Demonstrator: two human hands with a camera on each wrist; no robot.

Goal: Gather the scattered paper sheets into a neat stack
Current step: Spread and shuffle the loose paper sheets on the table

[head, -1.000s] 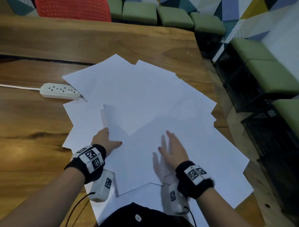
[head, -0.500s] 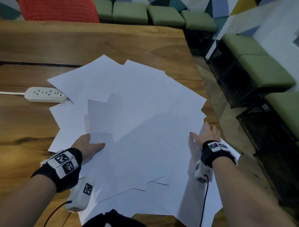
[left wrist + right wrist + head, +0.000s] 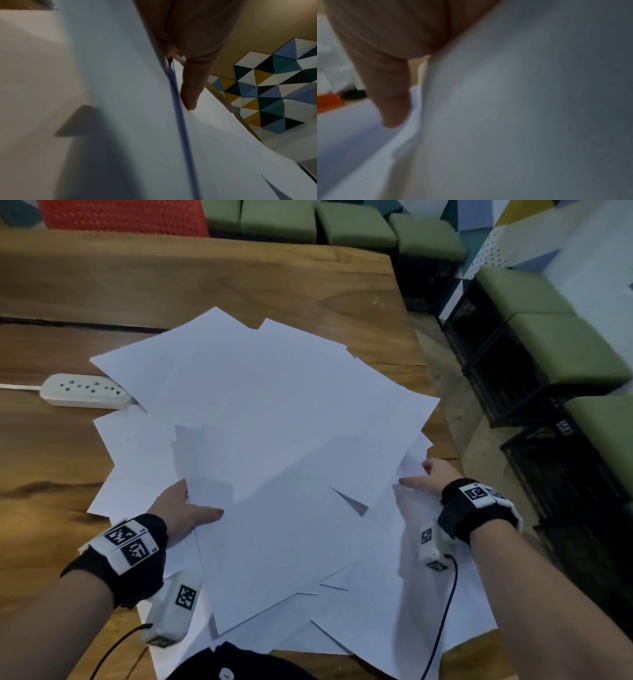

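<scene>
Left hand (image 3: 183, 513) pinching the left edge of the paper sheets (image 3: 274, 440): thumb lying on top, fingers tucked beneath and out of sight, as the left wrist view bears out with the thumb (image 3: 190, 94) pressed on a lifted edge. Right hand (image 3: 426, 477) gripping the opposite, right edge, thumb over the top and fingers hidden behind the paper; right wrist view blurred, showing only a thumb (image 3: 392, 108) against a pale sheet.

Between the two grips, a raised bundle spanning the gap, long axis running left to right. Beyond and beneath it, the remaining sheets fanned at many angles over the wooden tabletop (image 3: 239, 268), corners pointing away and to both sides, the whole spread stretching from the near edge toward the far side. Left hand nearer the loose sheets by the power strip (image 3: 85, 392), whose end touches the fan. Judged next: drawing both edges inward toward the middle.
</scene>
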